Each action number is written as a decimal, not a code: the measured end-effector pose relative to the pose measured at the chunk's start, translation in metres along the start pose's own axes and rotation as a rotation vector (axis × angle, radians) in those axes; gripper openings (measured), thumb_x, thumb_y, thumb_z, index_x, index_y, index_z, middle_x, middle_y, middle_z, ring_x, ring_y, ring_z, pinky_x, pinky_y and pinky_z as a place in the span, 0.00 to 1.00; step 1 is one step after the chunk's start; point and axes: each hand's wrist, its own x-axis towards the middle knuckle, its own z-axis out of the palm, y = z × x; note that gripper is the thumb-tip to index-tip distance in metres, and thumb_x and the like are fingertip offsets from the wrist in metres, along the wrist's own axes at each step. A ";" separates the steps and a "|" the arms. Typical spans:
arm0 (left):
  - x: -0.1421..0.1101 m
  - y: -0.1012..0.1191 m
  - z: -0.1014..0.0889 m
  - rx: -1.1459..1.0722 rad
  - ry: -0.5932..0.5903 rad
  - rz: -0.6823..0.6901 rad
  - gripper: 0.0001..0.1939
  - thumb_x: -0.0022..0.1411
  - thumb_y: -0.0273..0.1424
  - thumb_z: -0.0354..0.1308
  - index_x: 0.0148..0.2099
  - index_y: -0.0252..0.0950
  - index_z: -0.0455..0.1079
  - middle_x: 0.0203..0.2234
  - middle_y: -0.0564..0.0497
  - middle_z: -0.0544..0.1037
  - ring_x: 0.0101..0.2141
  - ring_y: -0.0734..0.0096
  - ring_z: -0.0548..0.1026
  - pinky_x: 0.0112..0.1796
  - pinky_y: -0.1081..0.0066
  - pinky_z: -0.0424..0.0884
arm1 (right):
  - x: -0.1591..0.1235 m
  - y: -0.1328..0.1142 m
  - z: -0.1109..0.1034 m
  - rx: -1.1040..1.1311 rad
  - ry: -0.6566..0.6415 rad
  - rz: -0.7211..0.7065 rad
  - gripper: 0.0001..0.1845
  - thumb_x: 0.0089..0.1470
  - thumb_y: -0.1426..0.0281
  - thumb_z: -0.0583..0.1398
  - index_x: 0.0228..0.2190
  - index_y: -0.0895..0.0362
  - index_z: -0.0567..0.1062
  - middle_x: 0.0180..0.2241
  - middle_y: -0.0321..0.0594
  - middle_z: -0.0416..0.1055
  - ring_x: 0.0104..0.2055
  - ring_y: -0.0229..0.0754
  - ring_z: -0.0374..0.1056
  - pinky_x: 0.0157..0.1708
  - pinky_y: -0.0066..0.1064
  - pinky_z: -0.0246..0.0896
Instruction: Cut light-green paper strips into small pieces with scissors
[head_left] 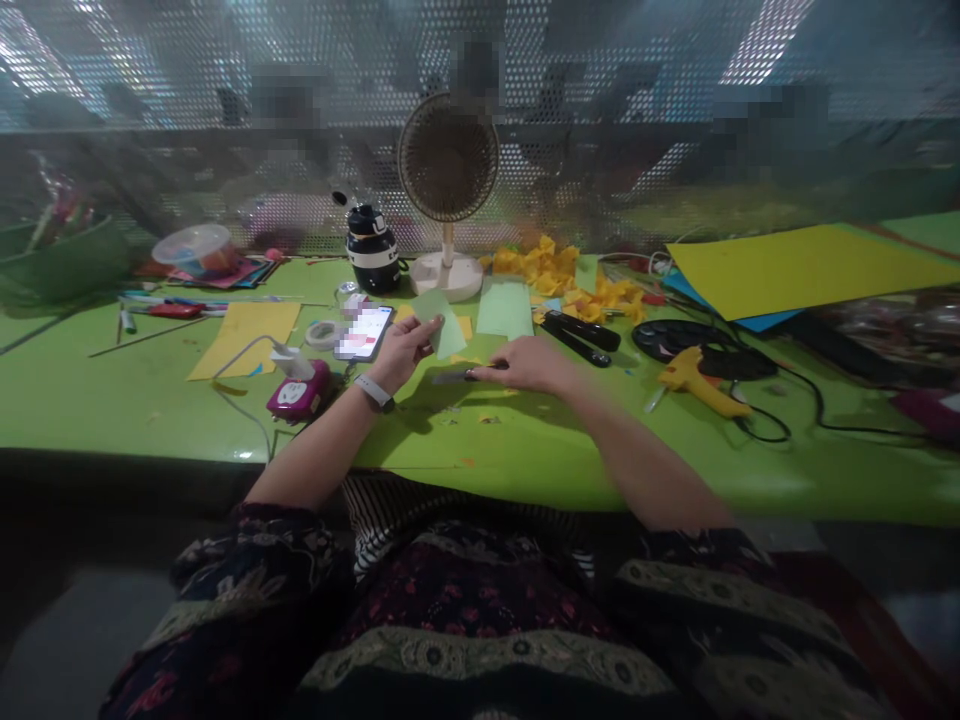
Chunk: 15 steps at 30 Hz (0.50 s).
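Observation:
My left hand [403, 352] pinches a small light green piece of paper [447, 334] between thumb and fingers, raised over the green table. Closed around the handles of a pair of scissors [450, 378], my right hand [531, 364] rests low with the blades pointing left, below the paper and apart from it. A second light green sheet [505, 308] lies just behind my right hand. Small paper scraps [489, 420] are scattered on the table [420, 445] in front of me. A phone [365, 333] with a lit screen is beside my left hand.
A small fan [448, 165] and a dark bottle [373, 255] stand at the back. Yellow paper flowers [544, 265] are heaped right of the fan. A black stapler [581, 335] and a yellow glue gun [701, 383] lie right; a purple socket block [300, 395] sits left with its cable.

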 end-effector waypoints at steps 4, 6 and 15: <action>0.000 0.000 -0.002 0.065 0.033 -0.040 0.22 0.40 0.37 0.80 0.35 0.33 0.77 0.31 0.49 0.82 0.28 0.75 0.78 0.30 0.75 0.73 | 0.004 -0.008 0.017 -0.005 -0.022 -0.097 0.32 0.60 0.41 0.56 0.25 0.55 0.77 0.23 0.41 0.73 0.23 0.40 0.63 0.25 0.34 0.49; -0.001 -0.001 -0.001 0.091 0.045 -0.060 0.22 0.40 0.36 0.80 0.36 0.33 0.77 0.31 0.48 0.82 0.29 0.73 0.79 0.31 0.73 0.74 | 0.005 -0.011 0.021 -0.017 -0.046 -0.140 0.31 0.60 0.41 0.56 0.27 0.55 0.78 0.27 0.43 0.76 0.25 0.41 0.65 0.25 0.33 0.49; -0.011 -0.002 0.006 0.142 -0.016 -0.142 0.19 0.42 0.34 0.79 0.34 0.32 0.77 0.29 0.47 0.82 0.27 0.72 0.78 0.28 0.72 0.73 | 0.006 -0.003 0.020 -0.066 0.354 -0.194 0.20 0.66 0.67 0.55 0.57 0.54 0.74 0.46 0.46 0.77 0.33 0.41 0.69 0.28 0.30 0.54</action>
